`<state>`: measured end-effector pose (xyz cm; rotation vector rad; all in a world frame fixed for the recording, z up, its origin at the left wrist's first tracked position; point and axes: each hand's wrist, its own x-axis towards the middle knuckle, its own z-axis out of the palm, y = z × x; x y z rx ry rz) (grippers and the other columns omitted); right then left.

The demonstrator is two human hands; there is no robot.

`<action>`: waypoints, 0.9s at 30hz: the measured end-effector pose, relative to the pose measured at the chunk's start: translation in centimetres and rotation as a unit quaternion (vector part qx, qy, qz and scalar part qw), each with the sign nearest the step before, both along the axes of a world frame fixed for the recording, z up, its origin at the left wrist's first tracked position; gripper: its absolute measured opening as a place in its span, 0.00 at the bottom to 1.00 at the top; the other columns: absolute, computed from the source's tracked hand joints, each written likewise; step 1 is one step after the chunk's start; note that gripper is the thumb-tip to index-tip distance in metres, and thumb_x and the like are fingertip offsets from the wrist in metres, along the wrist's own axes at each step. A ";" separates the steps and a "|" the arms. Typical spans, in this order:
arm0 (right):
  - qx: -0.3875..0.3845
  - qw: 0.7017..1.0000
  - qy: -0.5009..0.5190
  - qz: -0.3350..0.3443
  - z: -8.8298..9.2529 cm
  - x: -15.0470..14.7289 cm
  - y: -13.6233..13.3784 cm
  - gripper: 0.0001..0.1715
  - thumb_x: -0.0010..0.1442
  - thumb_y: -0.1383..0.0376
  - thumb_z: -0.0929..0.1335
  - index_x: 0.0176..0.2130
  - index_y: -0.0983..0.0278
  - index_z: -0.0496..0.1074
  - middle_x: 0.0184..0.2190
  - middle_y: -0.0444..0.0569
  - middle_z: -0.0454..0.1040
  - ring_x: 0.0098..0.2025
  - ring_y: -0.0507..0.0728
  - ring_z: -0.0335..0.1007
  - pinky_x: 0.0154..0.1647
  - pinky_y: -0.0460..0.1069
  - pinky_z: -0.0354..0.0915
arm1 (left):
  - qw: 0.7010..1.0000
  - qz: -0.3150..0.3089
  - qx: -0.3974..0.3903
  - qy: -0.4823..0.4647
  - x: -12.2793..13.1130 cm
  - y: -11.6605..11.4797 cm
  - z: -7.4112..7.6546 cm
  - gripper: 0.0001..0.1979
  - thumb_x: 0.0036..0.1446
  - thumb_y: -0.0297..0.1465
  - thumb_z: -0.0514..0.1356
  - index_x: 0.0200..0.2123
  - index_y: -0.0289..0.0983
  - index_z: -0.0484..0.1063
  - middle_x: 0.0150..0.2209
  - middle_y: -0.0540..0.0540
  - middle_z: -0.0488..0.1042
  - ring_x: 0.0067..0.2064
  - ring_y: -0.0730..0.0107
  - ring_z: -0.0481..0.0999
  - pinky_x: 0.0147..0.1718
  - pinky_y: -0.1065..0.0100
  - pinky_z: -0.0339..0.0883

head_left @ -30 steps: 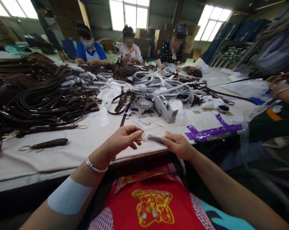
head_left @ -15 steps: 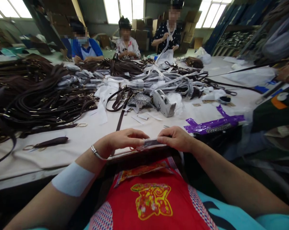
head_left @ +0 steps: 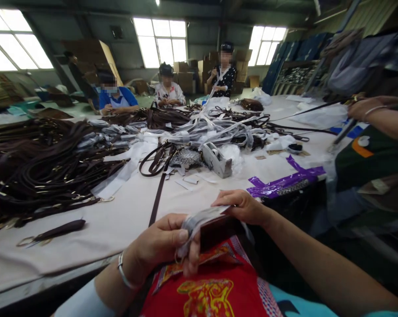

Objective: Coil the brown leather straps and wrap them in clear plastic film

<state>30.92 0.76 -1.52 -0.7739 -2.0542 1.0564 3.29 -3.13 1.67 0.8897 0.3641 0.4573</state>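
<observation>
Between my hands, above my lap at the table edge, is a strap bundle [head_left: 200,220] in clear and white wrapping, with a ring showing at its lower end. My left hand [head_left: 162,242] grips the lower end between thumb and fingers. The far end is pinched by my right hand [head_left: 243,207], its fingers along the top edge of the wrapping. A dark strap [head_left: 157,198] runs along the table behind my left hand. To the left lies a short dark strap piece [head_left: 62,231] with metal rings.
Piles of dark straps [head_left: 37,163] cover the table's left side. A tape dispenser [head_left: 219,160] stands mid-table beside paper scraps and wrapped straps [head_left: 215,127]. Purple tape [head_left: 285,181] marks the right edge. Several people sit or stand across; another person's hand [head_left: 364,108] is at right.
The wrapped strap bundle has turned from level to slanting, with my left hand lower and nearer and my right hand at its far end. The view has tilted upward.
</observation>
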 end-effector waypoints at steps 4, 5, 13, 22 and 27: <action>-0.009 0.993 0.003 -0.114 -4.6 -2.8 -1.0 0.22 0.66 0.53 0.66 0.30 0.66 0.77 0.27 0.49 0.75 0.31 0.54 0.71 0.37 0.49 0.67 | 0.932 0.350 0.027 -0.086 0.8 2.2 2.2 0.10 0.53 0.34 0.70 0.39 0.40 0.76 0.33 0.49 0.82 0.33 0.70 0.82 0.30 0.74 0.75; -0.045 0.993 -0.003 -0.112 -5.6 -3.5 -1.8 0.23 0.66 0.52 0.66 0.29 0.66 0.76 0.25 0.48 0.75 0.30 0.54 0.70 0.36 0.49 0.67 | 0.901 0.423 0.040 -0.089 0.8 3.3 2.4 0.11 0.53 0.33 0.71 0.40 0.40 0.76 0.36 0.49 0.82 0.38 0.70 0.82 0.35 0.73 0.76; -0.430 0.886 0.173 0.036 -5.2 -4.8 -7.2 0.27 0.57 0.46 0.72 0.33 0.69 0.74 0.19 0.46 0.73 0.15 0.47 0.63 0.14 0.40 0.56 | 0.681 0.614 0.370 0.148 -0.3 7.5 -2.1 0.15 0.63 0.35 0.61 0.52 0.38 0.73 0.52 0.39 0.78 0.53 0.60 0.78 0.57 0.55 0.69; -0.419 0.844 0.334 -0.028 -1.2 -3.0 -6.0 0.25 0.54 0.47 0.73 0.29 0.67 0.72 0.11 0.38 0.62 0.08 0.45 0.50 0.08 0.40 0.47 | 0.743 0.329 0.536 0.229 -0.5 6.2 -5.0 0.16 0.61 0.33 0.58 0.50 0.42 0.77 0.60 0.34 0.70 0.68 0.47 0.60 0.68 0.41 0.45; -0.344 0.899 0.251 -0.101 0.0 -0.4 -3.3 0.27 0.47 0.45 0.76 0.29 0.66 0.71 0.14 0.37 0.61 0.11 0.42 0.44 0.12 0.40 0.43 | 0.865 0.178 0.421 0.208 -0.7 3.5 -1.4 0.12 0.62 0.40 0.60 0.47 0.46 0.76 0.55 0.39 0.73 0.58 0.52 0.72 0.55 0.46 0.69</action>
